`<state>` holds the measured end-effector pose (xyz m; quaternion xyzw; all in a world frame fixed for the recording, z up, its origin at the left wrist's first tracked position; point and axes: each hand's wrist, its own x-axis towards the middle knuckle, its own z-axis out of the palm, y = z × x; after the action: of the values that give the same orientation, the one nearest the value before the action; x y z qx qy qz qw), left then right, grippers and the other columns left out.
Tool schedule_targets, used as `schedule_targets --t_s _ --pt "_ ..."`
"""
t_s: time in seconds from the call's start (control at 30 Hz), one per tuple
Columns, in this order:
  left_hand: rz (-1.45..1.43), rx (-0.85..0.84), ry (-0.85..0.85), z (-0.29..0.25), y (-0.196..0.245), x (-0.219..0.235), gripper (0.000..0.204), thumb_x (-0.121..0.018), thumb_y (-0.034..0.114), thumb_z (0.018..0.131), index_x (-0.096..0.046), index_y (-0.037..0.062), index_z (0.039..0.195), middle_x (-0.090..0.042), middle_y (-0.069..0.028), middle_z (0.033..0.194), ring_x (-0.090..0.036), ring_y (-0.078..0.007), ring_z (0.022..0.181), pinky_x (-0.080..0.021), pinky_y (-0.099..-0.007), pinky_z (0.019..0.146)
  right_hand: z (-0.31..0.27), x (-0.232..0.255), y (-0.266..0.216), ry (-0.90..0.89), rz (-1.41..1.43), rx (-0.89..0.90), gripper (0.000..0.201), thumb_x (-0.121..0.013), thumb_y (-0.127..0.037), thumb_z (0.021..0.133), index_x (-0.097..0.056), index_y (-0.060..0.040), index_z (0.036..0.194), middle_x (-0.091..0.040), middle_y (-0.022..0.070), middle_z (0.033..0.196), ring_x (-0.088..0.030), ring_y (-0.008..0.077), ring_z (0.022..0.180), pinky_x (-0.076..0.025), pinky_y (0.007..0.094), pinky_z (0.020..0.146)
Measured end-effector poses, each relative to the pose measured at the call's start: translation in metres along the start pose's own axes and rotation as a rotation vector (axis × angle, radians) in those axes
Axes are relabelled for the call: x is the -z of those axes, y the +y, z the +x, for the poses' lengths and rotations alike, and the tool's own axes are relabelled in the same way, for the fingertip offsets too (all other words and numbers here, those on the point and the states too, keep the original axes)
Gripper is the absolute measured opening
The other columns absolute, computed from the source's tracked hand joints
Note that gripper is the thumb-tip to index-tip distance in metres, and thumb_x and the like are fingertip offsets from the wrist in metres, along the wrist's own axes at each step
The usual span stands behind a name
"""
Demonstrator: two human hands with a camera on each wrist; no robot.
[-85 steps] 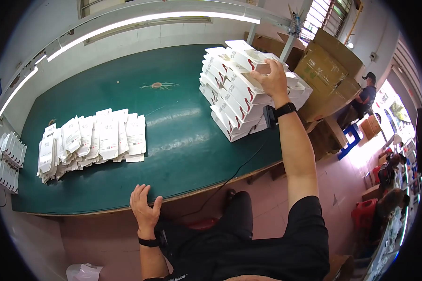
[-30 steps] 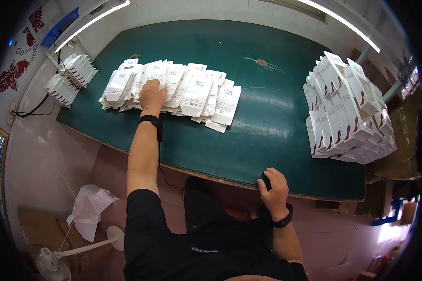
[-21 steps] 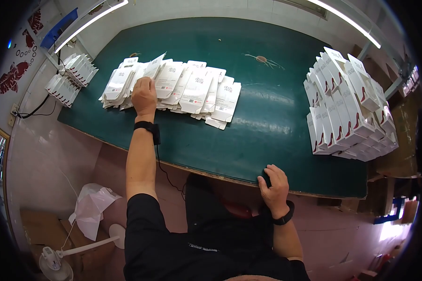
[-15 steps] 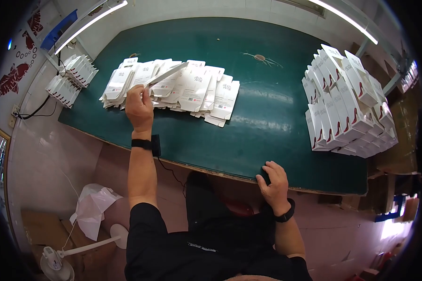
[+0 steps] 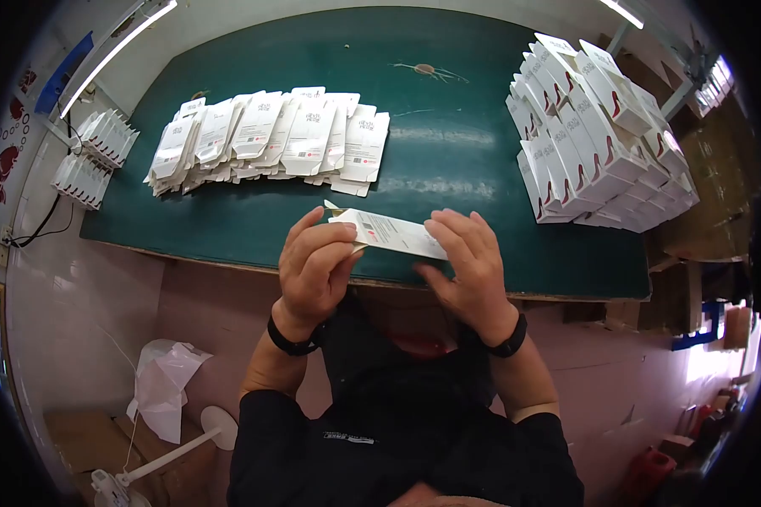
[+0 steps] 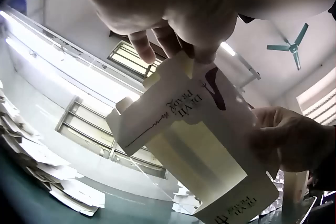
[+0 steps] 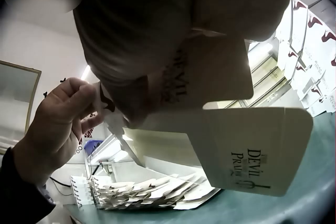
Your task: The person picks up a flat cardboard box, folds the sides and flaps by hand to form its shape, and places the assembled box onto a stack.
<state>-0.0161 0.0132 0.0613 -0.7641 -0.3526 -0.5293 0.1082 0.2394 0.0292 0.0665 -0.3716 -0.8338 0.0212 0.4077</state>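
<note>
A white printed folding carton (image 5: 397, 235) with a cut-out window is held between both hands above the table's front edge. My left hand (image 5: 313, 269) grips its left end, fingers curled over the top. At the other end, my right hand (image 5: 475, 275) holds the carton with fingers on the upper face and thumb below. In the left wrist view, the carton (image 6: 210, 129) shows its window, red shoe print and projecting end flaps. A wide printed flap (image 7: 252, 150) stands out from the carton in the right wrist view, where the left fingers (image 7: 79, 100) pinch the far end.
Flat cartons (image 5: 258, 131) lie in an overlapping pile at the left of the green table (image 5: 448, 169). Erected cartons (image 5: 596, 160) are stacked high at the right. More small boxes (image 5: 93, 160) stand by the left wall; a white fan (image 5: 169, 456) is below.
My right hand left the carton stack and rested at the table edge. My left hand picked a flat carton from the pile and brought it forward; the right hand now holds it too.
</note>
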Motion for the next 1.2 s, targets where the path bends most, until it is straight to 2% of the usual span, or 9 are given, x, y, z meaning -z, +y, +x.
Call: schedule_targets --t_s 0.17,0.27,0.33,0.4,0.47,0.57,0.73,0.93,1.2 --pt "-0.129 0.054 0.046 -0.008 0.011 -0.019 0.032 -0.08 0.012 0.092 -0.061 0.0064 0.116 -0.068 -0.013 0.124 -0.068 -0.0289 0.114 -0.05 -0.0499 0.109 -0.027 -0.019 0.018 -0.026 0.094 -0.006 0.045 -0.084 -0.006 0.082 -0.069 -0.0053 0.125 -0.076 0.0096 0.108 -0.073 0.025 0.101 -0.057 0.0397 0.09" --pt "-0.252 0.208 0.138 -0.021 0.017 -0.031 0.042 -0.078 0.019 0.096 -0.056 0.0054 0.129 -0.061 -0.0143 0.136 -0.062 -0.0282 0.125 -0.047 -0.0485 0.112 -0.032 -0.011 0.017 -0.018 0.518 -0.397 0.037 -0.083 -0.007 0.087 -0.069 -0.0032 0.121 -0.076 0.0057 0.092 -0.073 0.0178 0.09 -0.056 0.0352 0.083" --pt "-0.465 0.461 0.252 -0.033 0.021 -0.042 0.055 -0.073 0.026 0.101 -0.048 0.0038 0.143 -0.053 -0.0152 0.148 -0.054 -0.0269 0.135 -0.044 -0.0465 0.114 -0.036 -0.007 0.021 -0.003 0.686 -0.532 0.036 -0.082 -0.008 0.089 -0.068 -0.0017 0.122 -0.076 0.006 0.095 -0.072 0.0164 0.093 -0.056 0.0333 0.084" --pt "-0.624 0.545 0.164 -0.048 0.025 -0.05 0.058 -0.07 0.028 0.103 -0.043 0.003 0.147 -0.051 -0.0153 0.15 -0.052 -0.0262 0.137 -0.043 -0.0453 0.114 -0.042 -0.004 0.027 0.021 1.043 -0.781 0.035 -0.081 -0.01 0.093 -0.066 0.0015 0.123 -0.075 0.0067 0.1 -0.07 0.0136 0.098 -0.054 0.0295 0.087" --pt "-0.891 0.731 -0.007 -0.059 0.028 -0.056 0.063 -0.063 0.03 0.107 -0.034 0.0014 0.156 -0.048 -0.0155 0.153 -0.047 -0.0246 0.141 -0.041 -0.0429 0.115 -0.05 -0.01 0.03 0.024 1.099 -0.789 0.041 -0.08 -0.01 0.094 -0.063 0.0021 0.129 -0.074 0.008 0.105 -0.069 0.0142 0.101 -0.054 0.0297 0.09" --pt "-1.005 0.794 -0.037 -0.065 0.035 -0.067 0.063 -0.061 0.026 0.108 -0.03 0.0005 0.158 -0.048 -0.0163 0.152 -0.048 -0.0252 0.141 -0.041 -0.0421 0.115 -0.055 -0.022 0.026 -0.014 1.252 -0.787 0.052 -0.077 -0.011 0.097 -0.055 0.0034 0.141 -0.072 0.0106 0.115 -0.068 0.0154 0.106 -0.053 0.0302 0.095" --pt "-1.069 0.92 -0.125 -0.072 0.047 -0.072 0.065 -0.057 0.017 0.109 -0.021 -0.0003 0.16 -0.047 -0.0179 0.153 -0.048 -0.0264 0.141 -0.04 -0.0417 0.116 -0.062 -0.025 0.02 0.018 0.946 -0.621 0.084 -0.079 -0.014 0.095 -0.029 0.0005 0.161 -0.06 0.0165 0.141 -0.06 0.02 0.126 -0.047 0.0359 0.108" --pt "-0.935 0.841 -0.147 -0.073 0.06 -0.083 0.076 -0.058 0.014 0.107 -0.008 0.0003 0.163 -0.04 -0.0204 0.158 -0.044 -0.0291 0.144 -0.038 -0.0427 0.118 -0.071 -0.027 0.014 -0.043 0.654 -0.463 0.099 -0.081 -0.023 0.093 -0.018 -0.0013 0.166 -0.045 0.0206 0.158 -0.048 0.0287 0.143 -0.038 0.0411 0.118" --pt "-0.793 0.811 -0.216 -0.079 0.059 -0.083 0.094 -0.061 0.018 0.106 0.01 0.0021 0.165 -0.03 -0.0222 0.163 -0.04 -0.0319 0.147 -0.036 -0.0432 0.12 -0.075 -0.033 0.012 -0.157 0.787 -0.43 0.096 -0.077 -0.026 0.098 -0.014 -0.0011 0.167 -0.039 0.0213 0.163 -0.042 0.0308 0.148 -0.036 0.0419 0.12"
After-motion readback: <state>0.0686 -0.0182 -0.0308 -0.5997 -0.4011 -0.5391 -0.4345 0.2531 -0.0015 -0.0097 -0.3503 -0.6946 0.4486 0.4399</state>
